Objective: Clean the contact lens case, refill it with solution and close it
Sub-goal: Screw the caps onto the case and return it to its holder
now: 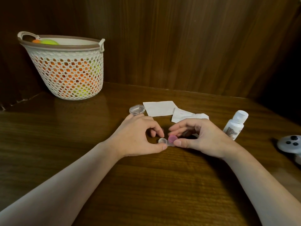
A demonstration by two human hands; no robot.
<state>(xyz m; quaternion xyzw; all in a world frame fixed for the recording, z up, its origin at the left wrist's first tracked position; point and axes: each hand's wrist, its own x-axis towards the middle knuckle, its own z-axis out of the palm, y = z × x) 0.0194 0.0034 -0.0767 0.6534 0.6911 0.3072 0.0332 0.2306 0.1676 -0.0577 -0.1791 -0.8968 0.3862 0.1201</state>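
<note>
In front of the folded white paper tissues (159,108), the left hand (138,136) is pinching the small clear plastic lens case (163,141); the right hand (200,137) is gripping its round pink cap (172,138), seemingly tilted. A white squeeze bottle (235,125) is standing to the tissues' right, and a clear round lid (137,109) is lying at their left.

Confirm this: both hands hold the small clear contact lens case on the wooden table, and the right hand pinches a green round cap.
One detail is wrong: the round cap pinched by the right hand is pink, not green, as the head view shows. The left hand does steady the small clear contact lens case on the wooden table.

Probably a home: a dark wooden table (65,144) against wood panelling (179,46), with a woven basket (70,70).
</note>
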